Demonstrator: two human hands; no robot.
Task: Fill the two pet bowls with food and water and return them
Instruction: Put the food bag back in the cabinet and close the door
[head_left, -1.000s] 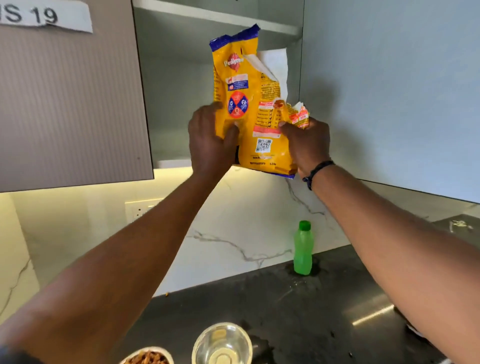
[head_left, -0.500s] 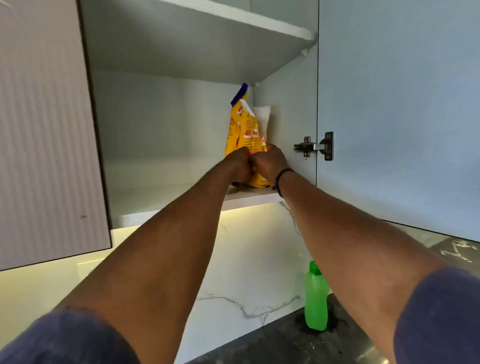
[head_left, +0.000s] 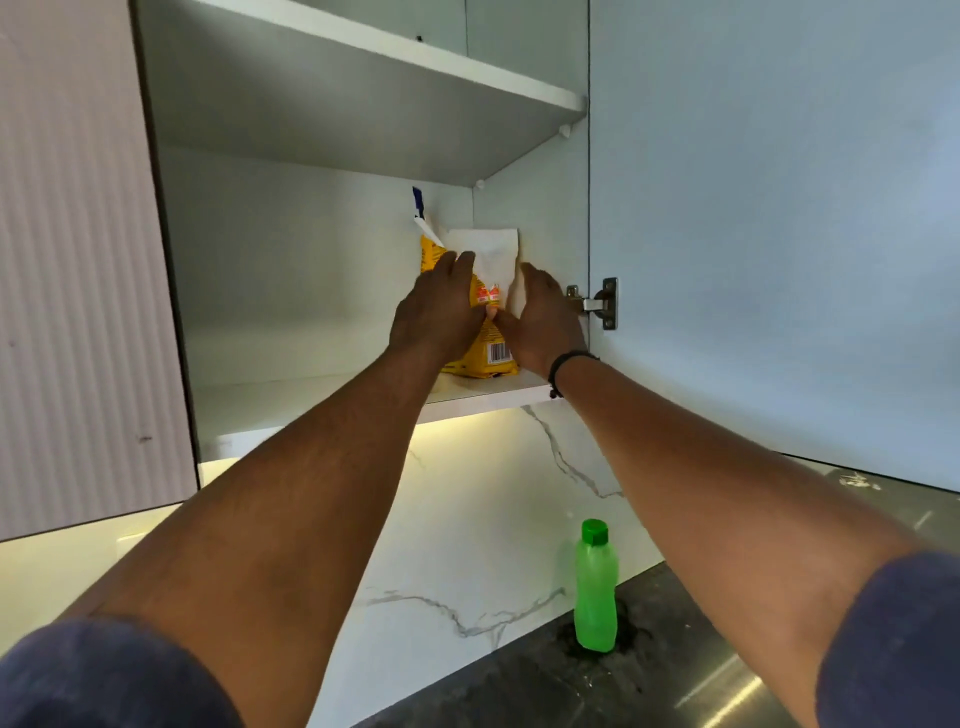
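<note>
Pet-food bag (head_left: 480, 340), carried up from the surface a second ago, is now being steadied on the lower cupboard shelf (head_left: 311, 400) between left hand (head_left: 439, 309) and right hand (head_left: 543, 319), both grips loosening, suggesting feeding is finished.

I wear a dark navy short-sleeved top; its 2 sleeves end above my elbows, the left sleeve (head_left: 109, 675) and the right sleeve (head_left: 893, 639) both of soft, slightly fuzzy cloth. My forearms are bare. My left hand (head_left: 436, 312) carries nothing. By my right hand (head_left: 545, 322), 1 thin black band (head_left: 566, 361) circles the wrist, with a small knot hanging below.
</note>
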